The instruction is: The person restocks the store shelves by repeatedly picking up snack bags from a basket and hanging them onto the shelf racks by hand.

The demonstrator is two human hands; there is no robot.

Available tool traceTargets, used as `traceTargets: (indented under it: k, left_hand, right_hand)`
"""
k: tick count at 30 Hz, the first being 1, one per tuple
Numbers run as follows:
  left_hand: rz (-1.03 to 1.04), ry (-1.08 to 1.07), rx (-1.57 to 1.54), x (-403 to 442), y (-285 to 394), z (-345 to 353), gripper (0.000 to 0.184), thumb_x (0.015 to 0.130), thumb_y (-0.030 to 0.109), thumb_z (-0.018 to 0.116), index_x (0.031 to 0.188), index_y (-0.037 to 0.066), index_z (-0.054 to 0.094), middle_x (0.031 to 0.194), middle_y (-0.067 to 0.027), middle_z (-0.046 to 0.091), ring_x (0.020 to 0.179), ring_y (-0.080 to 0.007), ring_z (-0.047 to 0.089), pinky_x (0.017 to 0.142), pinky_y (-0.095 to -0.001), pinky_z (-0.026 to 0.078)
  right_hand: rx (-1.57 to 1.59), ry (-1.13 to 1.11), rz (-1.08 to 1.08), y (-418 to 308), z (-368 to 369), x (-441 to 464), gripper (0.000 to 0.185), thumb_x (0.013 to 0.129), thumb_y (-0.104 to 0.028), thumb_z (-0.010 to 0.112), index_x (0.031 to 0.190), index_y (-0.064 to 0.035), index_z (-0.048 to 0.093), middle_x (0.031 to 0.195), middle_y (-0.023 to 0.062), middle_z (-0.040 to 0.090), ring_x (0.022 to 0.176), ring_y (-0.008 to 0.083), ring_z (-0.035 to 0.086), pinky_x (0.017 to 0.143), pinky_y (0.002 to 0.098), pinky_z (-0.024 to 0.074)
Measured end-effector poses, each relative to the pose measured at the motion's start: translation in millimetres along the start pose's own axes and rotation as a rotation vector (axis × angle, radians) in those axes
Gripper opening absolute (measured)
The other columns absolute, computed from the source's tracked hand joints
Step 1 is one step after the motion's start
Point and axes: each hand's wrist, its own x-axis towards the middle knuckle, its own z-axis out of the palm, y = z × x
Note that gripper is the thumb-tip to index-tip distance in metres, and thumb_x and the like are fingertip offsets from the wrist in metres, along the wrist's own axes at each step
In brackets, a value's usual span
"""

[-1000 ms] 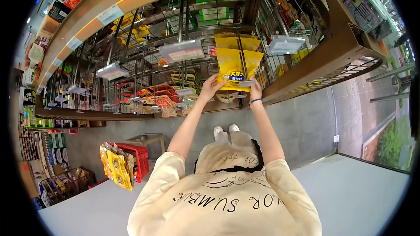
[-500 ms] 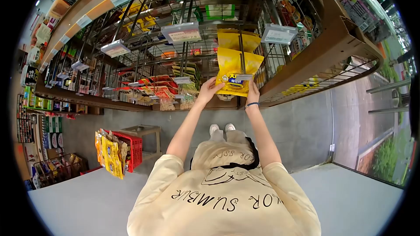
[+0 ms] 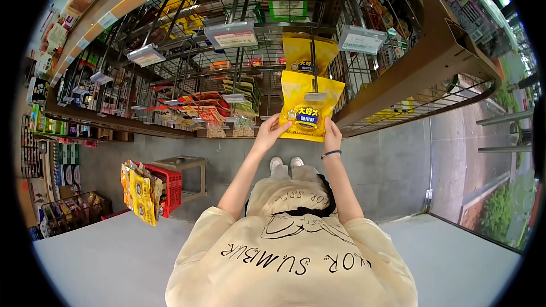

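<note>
A yellow snack bag (image 3: 298, 128) with blue and white printing is held upright between my two hands. My left hand (image 3: 272, 132) pinches its lower left edge, and my right hand (image 3: 332, 135) grips the lower right edge. The tag on the end of a metal hook (image 3: 315, 96) overlaps the bag's upper part; I cannot tell whether the bag still hangs on that hook. Farther back on the rack is a second yellow bag (image 3: 301, 51), partly covered by the hook.
Red and green snack packs (image 3: 207, 108) hang left of my hands, with price tags (image 3: 230, 35) jutting out above. A brown shelf side (image 3: 409, 85) slopes along the right. On the floor at left, a red basket (image 3: 173, 193) full of bags stands near a stool (image 3: 199, 173).
Both hands have drawn the yellow bag down toward me. Its top edge now sits lower, and the printing on the bag behind has come into sight.
</note>
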Motion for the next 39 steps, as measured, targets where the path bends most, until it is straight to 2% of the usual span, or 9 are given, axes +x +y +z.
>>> traceTargets:
  k: [7,21,30,35,39]
  left_hand:
    - [-0.076,-0.012,-0.002,-26,12,4,0.032,0.074,0.009,0.056,0.102,-0.003,0.046,0.093,-0.0055,0.054,0.082,-0.0073,0.050,0.073,-0.0199,0.040]
    - [-0.067,0.052,0.012,-47,29,16,0.030,0.074,0.010,0.057,0.100,-0.002,0.048,0.090,-0.0051,0.055,0.082,-0.0068,0.050,0.074,-0.0196,0.039]
    - [-0.173,0.122,-0.135,-76,11,21,0.031,0.076,0.010,0.055,0.102,-0.002,0.046,0.094,-0.0052,0.053,0.084,-0.0083,0.049,0.075,-0.0212,0.040]
    - [-0.223,0.207,-0.156,-102,-12,22,0.029,0.076,0.013,0.056,0.099,-0.001,0.046,0.093,-0.0051,0.054,0.084,-0.0087,0.050,0.074,-0.0217,0.040]
    - [-0.274,0.335,-0.222,-125,-12,28,0.027,0.076,0.015,0.055,0.098,0.002,0.046,0.091,-0.0048,0.055,0.084,-0.0083,0.050,0.073,-0.0214,0.039]
  right_hand:
    - [-0.146,-0.030,-0.038,-13,-10,-30,0.027,0.081,-0.021,0.048,0.086,0.0044,0.056,0.076,-0.0016,0.052,0.069,0.0038,0.042,0.063,0.0168,0.0356]
    - [-0.110,-0.068,-0.074,-28,-9,-45,0.025,0.082,-0.019,0.047,0.082,0.0041,0.056,0.074,-0.0022,0.051,0.068,0.0028,0.041,0.062,0.0163,0.0348]
    - [-0.237,-0.121,-0.103,-22,-15,-54,0.024,0.081,-0.017,0.048,0.080,0.0060,0.054,0.070,-0.0002,0.049,0.066,0.0042,0.041,0.060,0.0168,0.0342]
    - [-0.488,-0.170,-0.192,-17,-17,-60,0.022,0.080,-0.017,0.050,0.077,0.0047,0.053,0.064,0.0026,0.046,0.058,0.0060,0.038,0.051,0.0194,0.0325]
    - [-0.535,-0.270,-0.182,-6,-12,-57,0.022,0.079,-0.017,0.051,0.075,0.0043,0.052,0.059,0.0037,0.043,0.053,0.0073,0.036,0.047,0.0211,0.0310]
